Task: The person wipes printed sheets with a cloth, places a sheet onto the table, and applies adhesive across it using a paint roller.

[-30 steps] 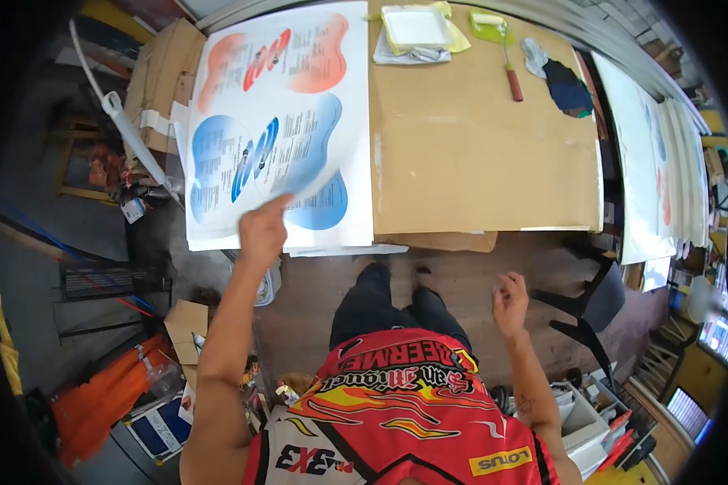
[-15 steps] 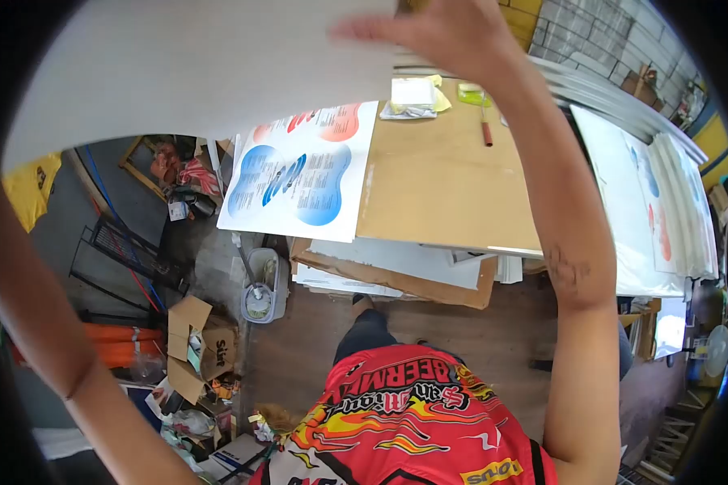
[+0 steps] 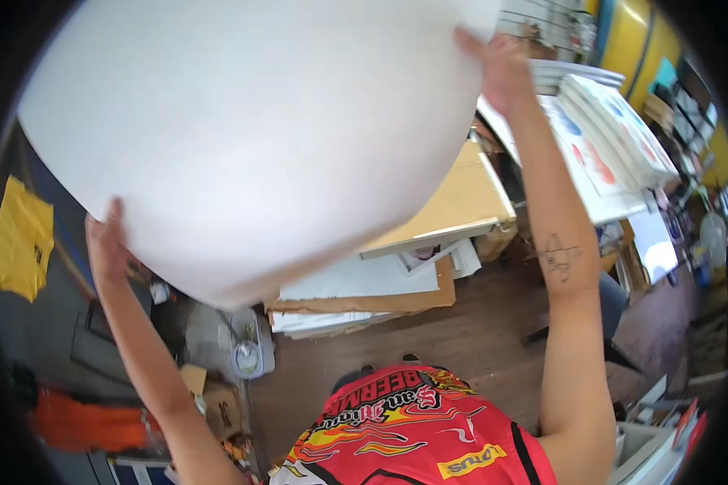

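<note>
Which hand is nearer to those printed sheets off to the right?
Right. The right hand, gripping the white sheet at its right edge, appears just up and left of the printed sheets. The left hand, at the lower-left edge, is much farther left.

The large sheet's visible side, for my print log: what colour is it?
Plain white; the sheet shows best in the head view.

Jersey (image 3: 429,428): red, sleeveless, edged with black trim (image 3: 534,457); yellow-orange flames (image 3: 390,447);
Patch (image 3: 471,461): yellow (LOTUS, upside down);
Right forearm (image 3: 570,218): bare, with dark inked marking (image 3: 558,257);
</note>
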{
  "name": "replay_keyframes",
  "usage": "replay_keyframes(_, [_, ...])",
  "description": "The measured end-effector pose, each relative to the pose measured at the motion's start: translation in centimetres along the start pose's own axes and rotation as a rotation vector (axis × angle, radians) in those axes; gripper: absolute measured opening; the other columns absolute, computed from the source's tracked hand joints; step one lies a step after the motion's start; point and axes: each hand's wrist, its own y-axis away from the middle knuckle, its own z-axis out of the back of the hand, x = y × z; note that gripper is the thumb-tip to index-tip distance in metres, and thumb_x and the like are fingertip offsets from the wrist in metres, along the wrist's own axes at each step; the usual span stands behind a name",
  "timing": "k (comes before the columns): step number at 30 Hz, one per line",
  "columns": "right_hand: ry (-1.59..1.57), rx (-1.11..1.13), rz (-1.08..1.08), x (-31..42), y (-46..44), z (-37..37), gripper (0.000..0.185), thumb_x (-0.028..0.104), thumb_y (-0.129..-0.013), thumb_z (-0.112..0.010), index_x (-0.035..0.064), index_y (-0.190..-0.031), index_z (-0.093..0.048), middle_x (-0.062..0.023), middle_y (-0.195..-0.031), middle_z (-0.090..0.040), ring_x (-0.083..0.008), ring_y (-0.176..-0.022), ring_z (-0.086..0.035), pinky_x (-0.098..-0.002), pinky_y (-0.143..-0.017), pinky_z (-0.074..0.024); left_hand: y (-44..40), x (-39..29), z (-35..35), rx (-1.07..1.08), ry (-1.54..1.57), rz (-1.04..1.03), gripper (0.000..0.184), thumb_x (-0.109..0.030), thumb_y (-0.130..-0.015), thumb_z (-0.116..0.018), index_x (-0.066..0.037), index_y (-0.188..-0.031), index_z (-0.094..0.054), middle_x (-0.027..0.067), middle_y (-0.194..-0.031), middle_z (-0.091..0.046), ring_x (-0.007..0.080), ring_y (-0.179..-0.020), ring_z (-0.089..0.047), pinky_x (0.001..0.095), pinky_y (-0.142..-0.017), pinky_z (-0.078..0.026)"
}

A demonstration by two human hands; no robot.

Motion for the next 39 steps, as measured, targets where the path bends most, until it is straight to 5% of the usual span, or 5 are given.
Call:
replay_keyframes(7, [-0.329, 0.019, -0.481, -3.0, 11.1, 4.2, 0.038, 0.021, -0.101, -0.062, -0.0043, -0.13, -0.059, -0.0117, -0.12, -0.067, -0.0193, -0.107, -0.065, -0.0363, -0.093, -0.0543, 6.9, 10.5, -10.4, 0.184, 0.11, 0.469, 0.045, -0.023, -0.094, -0.071, 0.007, -0.126, -0.058, 0.0122, -0.111, -0.068, 0.0216, -0.094, -0.068, 0.0359, -0.082, -0.057])
replay_keyframes(16, [-0.583, -0.124, -0.308, 4.6, 21.4, 0.5, 0.036, 0.021, -0.103, -0.059, -0.0036, -0.13, -0.061, -0.0049, -0.114, -0.069, -0.01, -0.102, -0.06, -0.0292, -0.101, -0.0431, 14.0, 6.5, -16.9, 0.091, 0.299, 0.345, 0.039, -0.021, -0.101, -0.063, 0.005, -0.128, -0.056, 0.0121, -0.121, -0.065, 0.022, -0.108, -0.065, 0.0359, -0.093, -0.053])
replay_keyframes(22, [0.0, 0.018, 0.359, 4.8, 27.3, -13.7, 0.073, 0.026, -0.1, -0.061, -0.0053, -0.156, -0.025, -0.0234, -0.165, -0.021, -0.0351, -0.154, -0.017, -0.0426, -0.121, -0.0216, 20.0, 2.6, -23.8, 0.221, 0.192, -0.143, 0.031, -0.021, -0.098, -0.068, 0.004, -0.117, -0.063, 0.0108, -0.116, -0.067, 0.0171, -0.103, -0.064, 0.0348, -0.087, -0.053])
replay_keyframes(31, [0.504, -0.213, 0.57, 4.9, 28.1, -10.2, 0.086, 0.029, -0.078, -0.085, -0.0116, -0.143, -0.045, -0.0266, -0.141, -0.053, -0.034, -0.13, -0.053, -0.0426, -0.11, -0.0399, 19.4, 7.5, -18.9, 0.1, 0.586, 0.213, 0.025, -0.017, -0.091, -0.076, 0.0, -0.107, -0.068, 0.0058, -0.102, -0.071, 0.0132, -0.09, -0.065, 0.0308, -0.082, -0.052])
replay_keyframes(39, [-0.359, 0.253, -0.191, 2.2, 21.7, -6.3, 0.062, 0.014, -0.08, -0.086, -0.0057, -0.131, -0.057, -0.0133, -0.123, -0.067, -0.0169, -0.107, -0.065, -0.0319, -0.092, -0.0526, 21.1, 12.1, -16.0, 0.252, 0.414, 0.252, 0.034, -0.021, -0.086, -0.079, 0.002, -0.108, -0.067, 0.0059, -0.102, -0.07, 0.0151, -0.09, -0.065, 0.0325, -0.084, -0.052])
